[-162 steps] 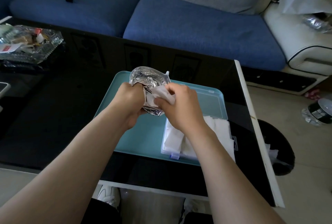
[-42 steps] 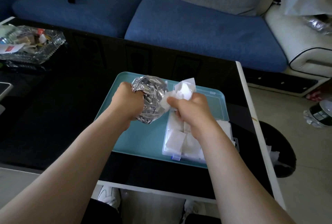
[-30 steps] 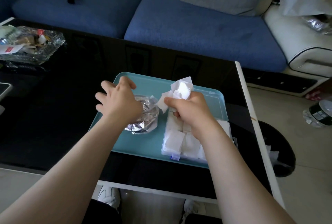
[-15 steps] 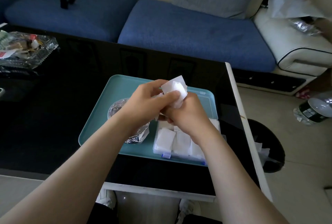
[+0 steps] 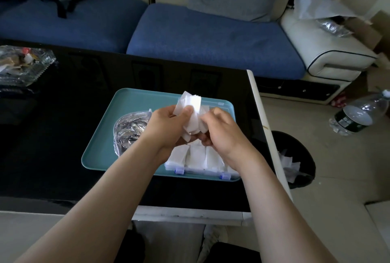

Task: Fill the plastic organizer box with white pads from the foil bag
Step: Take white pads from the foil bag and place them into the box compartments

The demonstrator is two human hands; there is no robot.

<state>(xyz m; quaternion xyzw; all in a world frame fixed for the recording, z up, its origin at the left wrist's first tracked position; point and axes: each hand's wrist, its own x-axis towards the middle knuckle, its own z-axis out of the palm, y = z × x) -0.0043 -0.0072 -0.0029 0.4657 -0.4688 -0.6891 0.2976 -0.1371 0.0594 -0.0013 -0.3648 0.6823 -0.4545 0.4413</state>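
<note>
A bunch of white pads is held above the clear plastic organizer box, which has several white pads in it and blue latches at its front. My left hand pinches the bunch from the left and my right hand grips it from the right. The crumpled foil bag lies on the teal tray, to the left of the box, partly hidden by my left forearm.
The tray sits on a black glass table with a white right edge. A glass dish of odds and ends stands at the far left. A black bin with white scraps and a plastic bottle are on the floor to the right.
My left hand let the foil bag drop onto the tray and came over to the pads that my right hand pulled out. Both hands now hold the bunch above the box.
</note>
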